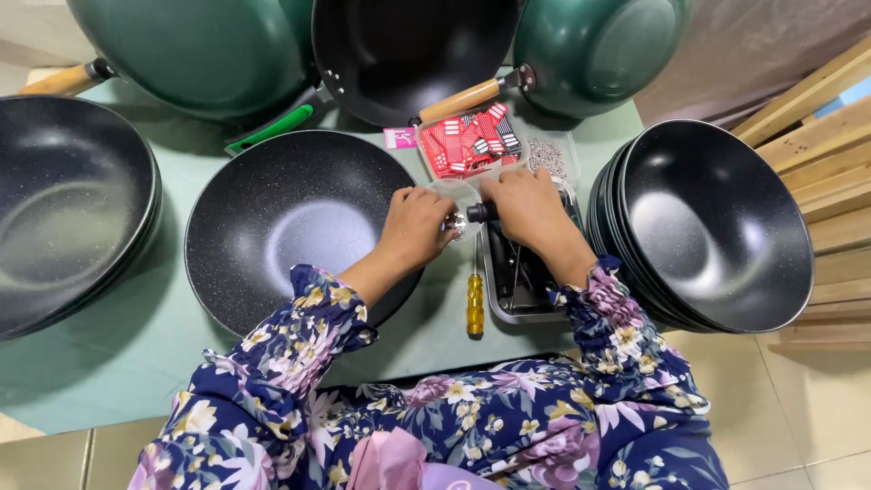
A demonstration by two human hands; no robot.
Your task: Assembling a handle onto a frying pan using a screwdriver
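Observation:
A black speckled wok [290, 218] without a handle lies on the green table cover in front of me. My left hand [415, 227] rests on its right rim, fingers closed on a small shiny metal fitting [455, 223] at the rim. My right hand [526, 207] holds a short black part [478, 212] against that fitting, above a metal tray [502, 304]. A yellow-handled screwdriver [474, 299] lies between the wok and the tray.
A stack of black woks [717, 227] stands at right, another black wok [63, 209] at left. Green woks with wooden handles [458, 100] lean at the back. Red packets [467, 141] and a small container of screws [549, 156] sit behind my hands. Wooden slats [826, 136] far right.

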